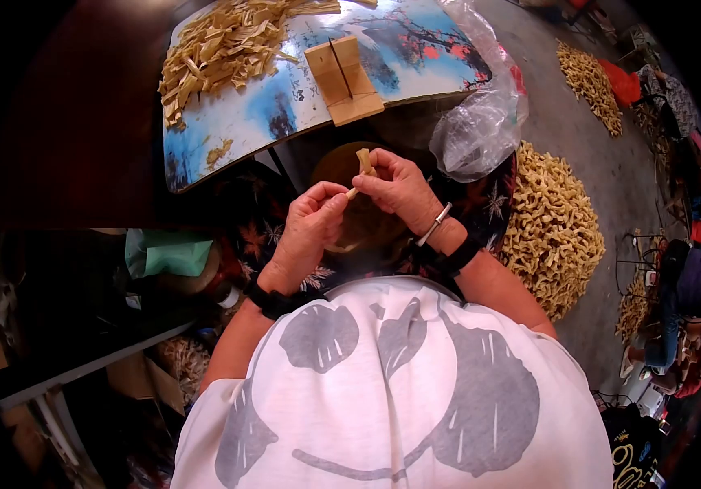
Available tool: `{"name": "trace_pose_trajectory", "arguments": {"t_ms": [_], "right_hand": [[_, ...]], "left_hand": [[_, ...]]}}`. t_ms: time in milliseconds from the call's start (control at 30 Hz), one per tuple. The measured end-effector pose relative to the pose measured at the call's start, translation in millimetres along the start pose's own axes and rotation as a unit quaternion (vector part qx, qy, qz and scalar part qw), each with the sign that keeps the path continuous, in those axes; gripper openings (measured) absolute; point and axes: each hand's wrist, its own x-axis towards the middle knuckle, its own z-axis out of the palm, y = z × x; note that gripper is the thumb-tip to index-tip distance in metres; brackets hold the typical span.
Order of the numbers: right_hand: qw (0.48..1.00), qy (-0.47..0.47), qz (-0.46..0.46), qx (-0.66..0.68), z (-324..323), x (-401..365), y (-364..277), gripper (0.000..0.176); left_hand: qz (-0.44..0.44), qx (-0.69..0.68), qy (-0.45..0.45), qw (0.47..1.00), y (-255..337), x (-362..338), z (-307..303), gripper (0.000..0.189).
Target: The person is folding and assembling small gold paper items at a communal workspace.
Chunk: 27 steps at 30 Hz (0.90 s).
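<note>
Above my lap, both hands hold one pale yellow strip [364,160], possibly dried bean curd; its top end sticks up past my fingers. My left hand [311,224] pinches the strip's lower end between thumb and fingers. My right hand [399,189] grips the upper part close by, its fingers curled. Much of the strip is hidden by my fingertips. Just beyond my hands, a wooden block [342,79] with a dark upright blade or slot stands at the table's near edge. Beneath the hands is a dim round container [342,240], partly hidden.
A painted table [309,102] bears a heap of similar strips [224,53] at far left. Clear plastic [481,134] hangs off its right corner. A big pile of knotted pieces [554,232] lies on the right floor, another pile [588,81] beyond. People sit at far right.
</note>
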Motion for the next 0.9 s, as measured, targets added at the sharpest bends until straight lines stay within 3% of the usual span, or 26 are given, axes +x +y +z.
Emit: {"name": "trace_pose_trajectory", "arguments": {"t_ms": [133, 267, 367, 400, 433, 467, 500, 533, 633, 733, 833, 867, 900], "right_hand": [[1.000, -0.006, 0.003, -0.013, 1, 1, -5, 0.015], [1.000, 0.006, 0.011, -0.003, -5, -1, -10, 0.015], [0.999, 0.025, -0.005, -0.022, -8, 6, -22, 0.014], [0.999, 0.031, -0.012, -0.026, -11, 11, -26, 0.015], [0.999, 0.036, -0.018, -0.031, -12, 16, -30, 0.017], [0.998, 0.042, -0.034, -0.042, -13, 20, -36, 0.018], [0.997, 0.050, -0.044, -0.047, -13, 24, -42, 0.018], [0.996, 0.059, -0.053, -0.051, -12, 28, -49, 0.018], [0.988, 0.080, -0.106, -0.077, -15, 40, -61, 0.018], [0.975, 0.103, -0.176, -0.085, -18, 57, -71, 0.017], [0.956, 0.149, -0.205, -0.150, -23, 79, -79, 0.017], [0.943, 0.163, -0.225, -0.184, -24, 86, -81, 0.016], [0.938, 0.168, -0.230, -0.196, -26, 94, -81, 0.016]], "left_hand": [[0.000, 0.068, 0.031, 0.997, 4, 2, 10, 0.016], [-0.050, -0.044, -0.022, 0.998, 9, 1, 7, 0.019], [-0.032, 0.040, 0.002, 0.999, 16, 12, 9, 0.019], [0.002, 0.140, 0.014, 0.990, 24, 17, 12, 0.016], [0.148, 0.289, 0.029, 0.945, 29, 25, 13, 0.015], [0.286, 0.424, 0.045, 0.858, 35, 33, 15, 0.014], [0.410, 0.540, 0.060, 0.733, 41, 38, 19, 0.013], [0.373, 0.569, 0.074, 0.729, 48, 38, 22, 0.012], [0.383, 0.528, 0.077, 0.754, 53, 61, 16, 0.009], [0.272, 0.502, 0.112, 0.813, 72, 72, 22, 0.008], [0.380, 0.507, 0.134, 0.762, 85, 97, 16, 0.009], [0.444, 0.534, 0.142, 0.706, 91, 107, 14, 0.010], [0.431, 0.541, 0.154, 0.706, 96, 114, 12, 0.011]]}}
